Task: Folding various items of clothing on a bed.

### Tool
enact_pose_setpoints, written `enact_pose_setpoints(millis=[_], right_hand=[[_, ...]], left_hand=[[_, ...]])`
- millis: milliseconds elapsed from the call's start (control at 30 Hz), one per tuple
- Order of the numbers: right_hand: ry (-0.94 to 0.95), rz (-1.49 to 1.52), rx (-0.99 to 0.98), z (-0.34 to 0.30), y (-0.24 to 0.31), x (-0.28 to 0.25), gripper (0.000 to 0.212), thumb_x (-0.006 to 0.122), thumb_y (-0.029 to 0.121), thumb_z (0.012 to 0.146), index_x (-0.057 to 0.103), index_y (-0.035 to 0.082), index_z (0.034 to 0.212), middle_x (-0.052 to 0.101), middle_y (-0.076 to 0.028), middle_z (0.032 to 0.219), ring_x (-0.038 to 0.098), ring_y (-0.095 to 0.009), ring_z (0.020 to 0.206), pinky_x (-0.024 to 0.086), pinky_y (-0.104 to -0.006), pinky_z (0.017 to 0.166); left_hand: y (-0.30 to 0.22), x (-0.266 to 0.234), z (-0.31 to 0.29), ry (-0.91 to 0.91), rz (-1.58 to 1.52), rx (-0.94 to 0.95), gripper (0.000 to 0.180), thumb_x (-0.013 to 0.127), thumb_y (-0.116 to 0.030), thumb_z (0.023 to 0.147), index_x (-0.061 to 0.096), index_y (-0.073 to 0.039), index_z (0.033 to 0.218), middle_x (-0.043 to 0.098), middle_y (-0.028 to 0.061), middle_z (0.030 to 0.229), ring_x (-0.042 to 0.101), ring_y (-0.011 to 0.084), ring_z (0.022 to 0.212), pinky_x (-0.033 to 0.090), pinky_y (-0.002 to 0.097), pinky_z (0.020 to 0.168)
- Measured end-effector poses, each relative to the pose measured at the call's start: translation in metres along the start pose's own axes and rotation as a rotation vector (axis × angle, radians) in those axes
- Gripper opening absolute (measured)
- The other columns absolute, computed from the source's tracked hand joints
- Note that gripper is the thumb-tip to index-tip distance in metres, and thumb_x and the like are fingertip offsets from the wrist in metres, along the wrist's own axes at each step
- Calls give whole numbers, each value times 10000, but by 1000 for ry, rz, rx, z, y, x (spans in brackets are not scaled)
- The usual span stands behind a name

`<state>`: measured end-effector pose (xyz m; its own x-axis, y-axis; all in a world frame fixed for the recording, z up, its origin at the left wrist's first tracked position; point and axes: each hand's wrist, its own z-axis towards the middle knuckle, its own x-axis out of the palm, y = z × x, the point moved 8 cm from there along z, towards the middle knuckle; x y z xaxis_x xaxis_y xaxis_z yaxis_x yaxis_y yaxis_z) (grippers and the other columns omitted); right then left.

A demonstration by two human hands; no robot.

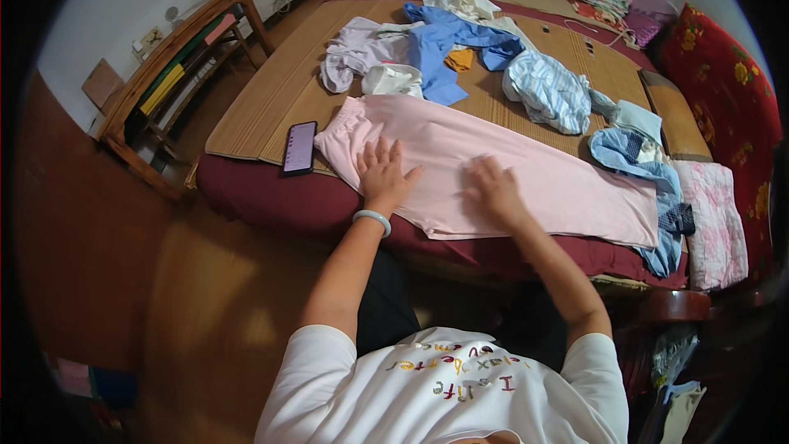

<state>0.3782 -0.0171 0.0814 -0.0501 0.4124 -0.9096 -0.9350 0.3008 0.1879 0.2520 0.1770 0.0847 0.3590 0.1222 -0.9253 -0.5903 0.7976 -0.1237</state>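
Note:
A pair of pink trousers (526, 160) lies flat along the near edge of the bed, its gathered waistband at the left and its leg ends at the right. My left hand (385, 174) rests on the cloth near the waistband, fingers spread; a pale bangle circles that wrist. Over the middle of the trousers is my right hand (495, 189), smeared by motion but with fingers stretched out. Neither hand grips anything. Just left of the waistband lies a phone (300, 148) with its screen lit.
Beyond the trousers are a blue garment (444, 41), a striped shirt (546, 90) and a pale lilac top (362, 49). Light-blue clothes (637, 152) and a folded pink-white cloth (712, 222) sit at the right. A wooden rack (177, 82) stands left of the bed (255, 193).

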Motion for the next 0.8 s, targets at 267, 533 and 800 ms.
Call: enact_pose_setpoints(millis=[267, 533, 800], right_hand=[[53, 25, -51, 17, 26, -11, 591, 579, 428, 907, 498, 107, 1397, 445, -160, 1456, 369, -308, 1389, 248, -522, 1140], [-76, -60, 338, -12, -79, -25, 586, 505, 443, 939, 485, 87, 1404, 422, -177, 1480, 342, -322, 1404, 228, -475, 1154], [-107, -58, 338, -12, -78, -29, 580, 510, 434, 935, 486, 90, 1401, 438, -174, 1469, 353, -321, 1394, 224, -479, 1156]], left_hand=[[-1, -6, -1, -15, -10, -5, 771, 496, -635, 877, 415, -138, 1461, 340, 172, 1536, 250, 408, 1422, 132, 533, 1162], [3, -7, 11, -39, -96, 6, 611, 561, -533, 886, 549, -138, 1353, 431, 160, 1472, 326, 396, 1377, 184, 543, 1144], [74, -39, 83, -173, -48, -188, 398, 617, -330, 879, 646, -67, 1177, 565, 170, 1315, 450, 386, 1288, 318, 532, 1091]])
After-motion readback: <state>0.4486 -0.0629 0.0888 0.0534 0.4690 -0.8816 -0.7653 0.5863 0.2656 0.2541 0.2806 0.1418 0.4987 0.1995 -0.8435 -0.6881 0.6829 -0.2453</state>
